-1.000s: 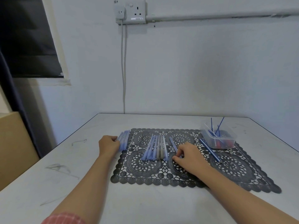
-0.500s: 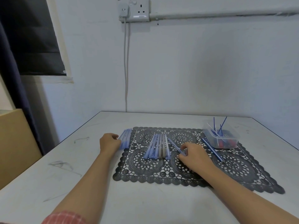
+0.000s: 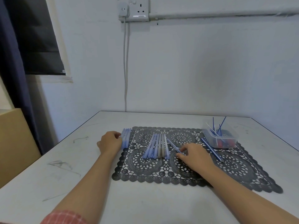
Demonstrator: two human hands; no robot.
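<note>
A black lace placemat (image 3: 234, 168) lies on the white table. On its middle rests a row of several pale blue pen barrels (image 3: 157, 145). My right hand (image 3: 193, 155) pinches one slanted blue pen barrel (image 3: 172, 144) just right of that row. A second bundle of pale blue barrels (image 3: 126, 137) lies at the mat's left edge, and my left hand (image 3: 110, 141) rests against it with curled fingers. Whether it grips them is unclear. A thin blue refill (image 3: 211, 149) lies on the mat right of my right hand.
A clear plastic tub (image 3: 226, 139) at the mat's far right corner holds several blue refills and small red parts. The wall with a socket (image 3: 139, 9) and hanging cable stands behind the table. A wooden cabinet (image 3: 14, 143) sits at the left.
The camera has tilted slightly. My right hand has shifted a little on the slanted pen barrel. My left hand stays by the left bundle.
</note>
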